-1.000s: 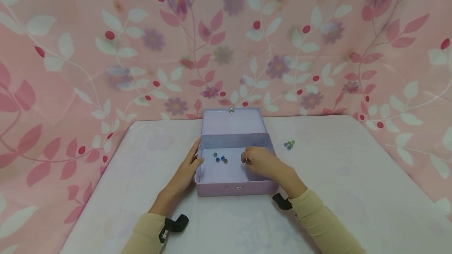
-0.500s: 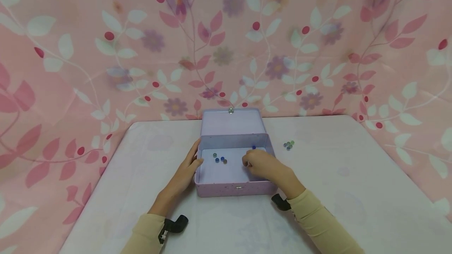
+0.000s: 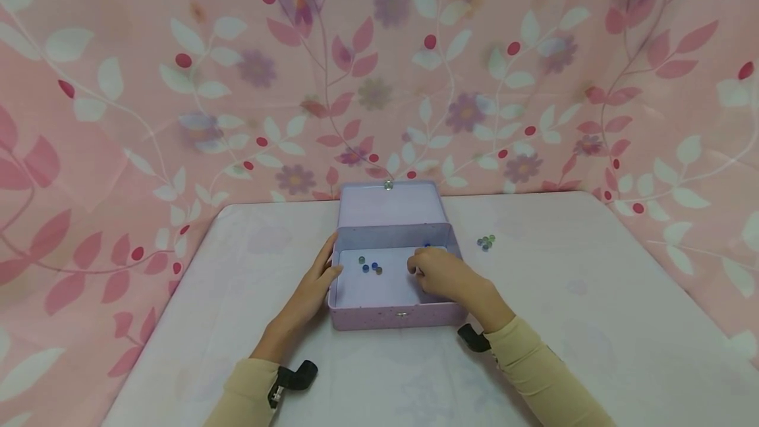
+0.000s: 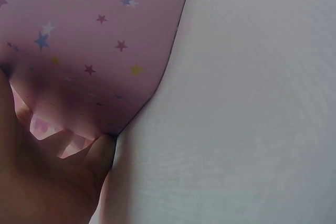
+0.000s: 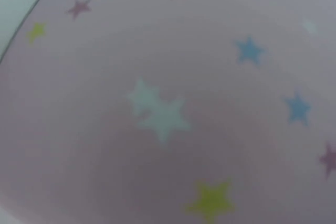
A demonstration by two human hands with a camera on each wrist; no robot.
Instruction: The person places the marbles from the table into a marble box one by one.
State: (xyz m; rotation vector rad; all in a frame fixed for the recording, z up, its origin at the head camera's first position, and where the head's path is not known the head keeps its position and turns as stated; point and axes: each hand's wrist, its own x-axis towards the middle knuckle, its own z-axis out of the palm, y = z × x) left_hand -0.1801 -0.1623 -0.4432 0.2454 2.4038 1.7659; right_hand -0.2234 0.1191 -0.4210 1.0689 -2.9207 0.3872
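In the head view a lilac hinged box with a small metal clasp stands with its lid raised at the back. My left hand grips its left side, the thumb at the rim and the fingers along the outer wall. Several small marbles, blue, green and brownish, lie on the box floor at the left. My right hand is inside the right part, its fingers bent and pointing down. What lies under its fingertips is hidden. Just behind that hand a blue marble shows partly.
A cluster of green and bluish marbles lies on the white-covered table, to the right of the box. Behind the table hangs a pink floral cloth. The right wrist view shows only the box's star-printed outer wall.
A blue marble has come into sight behind my right hand, and it is now partly covered. The right hand has shifted only slightly. My left hand keeps its place on the box.
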